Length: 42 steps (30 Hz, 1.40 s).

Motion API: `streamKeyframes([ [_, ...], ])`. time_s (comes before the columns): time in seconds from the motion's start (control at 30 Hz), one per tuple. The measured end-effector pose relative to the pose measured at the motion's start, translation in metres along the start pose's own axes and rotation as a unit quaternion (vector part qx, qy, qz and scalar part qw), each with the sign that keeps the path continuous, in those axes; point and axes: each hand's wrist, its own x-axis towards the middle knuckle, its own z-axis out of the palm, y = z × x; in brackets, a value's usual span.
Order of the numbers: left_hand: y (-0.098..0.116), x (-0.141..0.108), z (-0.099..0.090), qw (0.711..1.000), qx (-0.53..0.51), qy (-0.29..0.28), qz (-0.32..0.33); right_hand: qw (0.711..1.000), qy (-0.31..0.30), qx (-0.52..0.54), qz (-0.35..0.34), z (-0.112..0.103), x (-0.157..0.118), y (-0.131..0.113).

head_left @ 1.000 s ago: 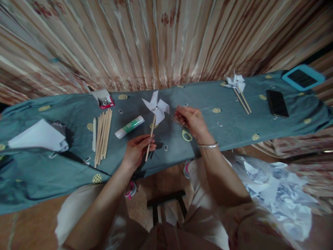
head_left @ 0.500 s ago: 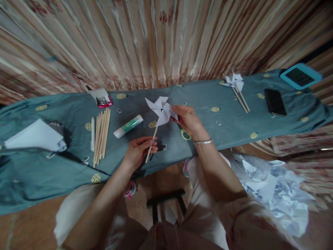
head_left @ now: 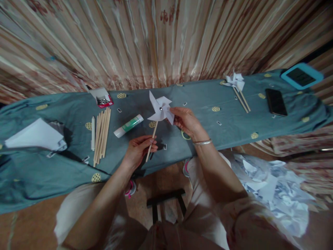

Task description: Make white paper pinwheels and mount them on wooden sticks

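Observation:
A white paper pinwheel [head_left: 160, 108] with a shiny pin at its centre sits on the top end of a wooden stick [head_left: 154, 130]. My left hand [head_left: 139, 149] pinches the stick near its lower end. At the pinwheel's right side, my right hand [head_left: 186, 119] has its thumb and fingers closed on a blade. The scissors [head_left: 185, 135], with a yellow-green handle, lie partly hidden beneath my right hand. Left of the pinwheel lies a glue stick [head_left: 128, 126] with a green label.
Several wooden sticks [head_left: 101, 136] lie beside a white pen [head_left: 93, 133]. Behind them is a red box of pins [head_left: 104, 101]. White paper [head_left: 37, 135] lies far left. Finished pinwheels [head_left: 235, 82], a phone [head_left: 276, 102] and a blue-framed device [head_left: 301, 76] are right. Paper scraps [head_left: 275, 191] fill a bag lower right.
The pinwheel's blades have turned on the stick, and its head has shifted slightly left. My right hand has moved a little with it; my left hand stays on the stick.

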Motion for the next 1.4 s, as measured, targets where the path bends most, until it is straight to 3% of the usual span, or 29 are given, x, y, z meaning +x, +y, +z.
streamKeyframes([
  [1.07, 0.000, 0.000, 0.000, 1.000, 0.007, 0.003, 0.007, 0.999, 0.008, 0.014, 0.047, 0.012, -0.009, 0.000],
  [1.27, 0.000, 0.001, 0.000, 1.000, -0.004, 0.002, 0.004, 0.999, 0.010, -0.033, 0.029, 0.010, -0.008, 0.004],
  [1.4, 0.002, 0.001, -0.002, 1.000, 0.007, 0.004, 0.007, 0.995, 0.029, -0.095, -0.032, 0.002, -0.006, 0.004],
])
